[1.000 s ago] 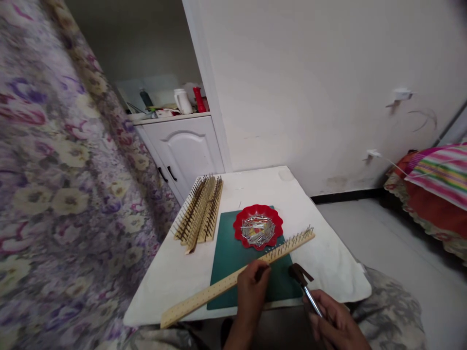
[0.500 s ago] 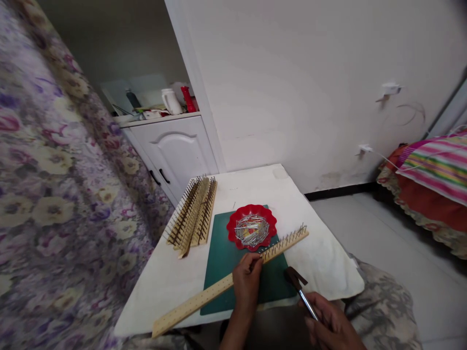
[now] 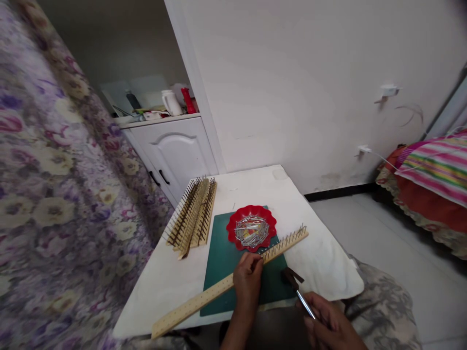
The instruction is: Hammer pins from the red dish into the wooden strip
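In the head view, the strip [image 3: 207, 295] is lying nearside of the bowl [image 3: 251, 211], passing under the left grip [image 3: 248, 278], which is pinching narrowly, its contents too small to tell. Nearside and right of the bowl, the right grip [image 3: 326, 318] is holding the hammer [image 3: 305, 304].

I make out a pale wooden strip [image 3: 193, 306] lying diagonally across the green mat [image 3: 222, 253], its near-left stretch bare but for rows of small dots, its far-right stretch bristling with nails [image 3: 284, 244], a few leaning. Below that nailed end I have a hammer [image 3: 299, 297] at a slant, dark head foremost, shiny shaft behind (whether the head touches down, I can't tell).
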Tool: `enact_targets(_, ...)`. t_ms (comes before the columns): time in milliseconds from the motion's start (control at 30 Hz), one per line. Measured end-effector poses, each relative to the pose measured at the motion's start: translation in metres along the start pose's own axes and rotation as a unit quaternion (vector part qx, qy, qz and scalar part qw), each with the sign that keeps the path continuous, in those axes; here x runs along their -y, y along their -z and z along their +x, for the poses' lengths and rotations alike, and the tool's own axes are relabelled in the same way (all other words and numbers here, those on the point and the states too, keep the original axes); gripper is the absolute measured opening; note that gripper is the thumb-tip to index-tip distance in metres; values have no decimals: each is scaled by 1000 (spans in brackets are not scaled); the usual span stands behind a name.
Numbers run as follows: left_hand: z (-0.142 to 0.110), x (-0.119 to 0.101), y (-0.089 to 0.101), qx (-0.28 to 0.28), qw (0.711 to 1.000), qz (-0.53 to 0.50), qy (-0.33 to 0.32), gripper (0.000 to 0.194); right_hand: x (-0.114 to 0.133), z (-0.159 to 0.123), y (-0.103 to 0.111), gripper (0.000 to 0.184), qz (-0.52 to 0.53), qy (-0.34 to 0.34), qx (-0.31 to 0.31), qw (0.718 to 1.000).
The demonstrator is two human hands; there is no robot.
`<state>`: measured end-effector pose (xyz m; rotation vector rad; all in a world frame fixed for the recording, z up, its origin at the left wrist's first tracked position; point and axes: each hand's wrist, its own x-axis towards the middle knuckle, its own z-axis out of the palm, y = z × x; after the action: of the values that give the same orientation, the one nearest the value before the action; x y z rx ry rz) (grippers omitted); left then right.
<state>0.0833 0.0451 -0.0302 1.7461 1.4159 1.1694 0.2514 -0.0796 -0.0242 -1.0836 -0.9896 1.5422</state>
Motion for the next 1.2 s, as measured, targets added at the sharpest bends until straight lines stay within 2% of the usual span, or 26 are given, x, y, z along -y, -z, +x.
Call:
enact_targets(233, -1, -4, 0, -4, 1000, 4, -1, 9, 33, 20, -13, 32, -24, -5, 51, 998)
enact_targets(367, -2, -5, -1, 0, 1000, 3, 0, 11, 42, 33, -24, 29, -24, 14, 49, 998)
enact_targets(600, -2, 0, -2, -1, 1000, 23, -6, 14, 37, 46, -32, 27, -39, 8, 51, 998)
enact_targets(1200, -1, -7, -1, -5, 997, 80, 5, 15, 37, 48, -30, 22, -36, 12, 74, 997)
